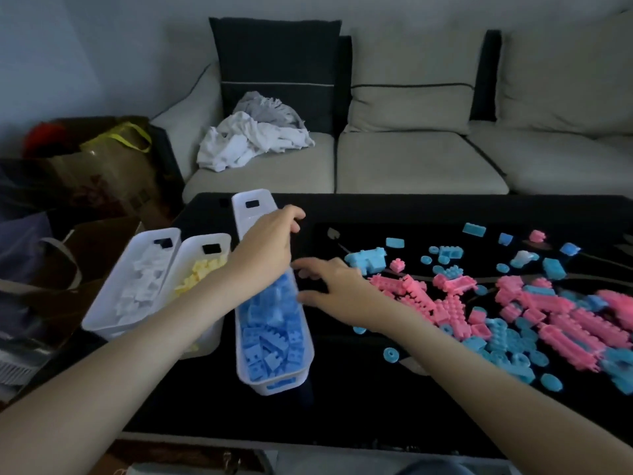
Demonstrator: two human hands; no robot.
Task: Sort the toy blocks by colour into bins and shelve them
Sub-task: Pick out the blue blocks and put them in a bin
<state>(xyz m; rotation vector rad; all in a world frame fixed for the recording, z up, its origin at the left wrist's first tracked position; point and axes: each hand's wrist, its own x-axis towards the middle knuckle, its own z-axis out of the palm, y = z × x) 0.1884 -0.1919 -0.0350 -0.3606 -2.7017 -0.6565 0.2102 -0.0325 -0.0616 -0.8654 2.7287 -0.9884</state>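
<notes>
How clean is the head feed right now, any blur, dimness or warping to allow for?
Head view: dim, bluish light throughout; right hand is motion-smeared at the fingers, left hand sharper; the black table swallows shadows; blocks at the right edge go soft; the wide angle bows the sofa and the table's edges.

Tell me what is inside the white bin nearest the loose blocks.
The near half of the bin holds blue blocks. The left hand is over its middle, so whatever lies there is covered. At the far end only white wall shows.
</notes>
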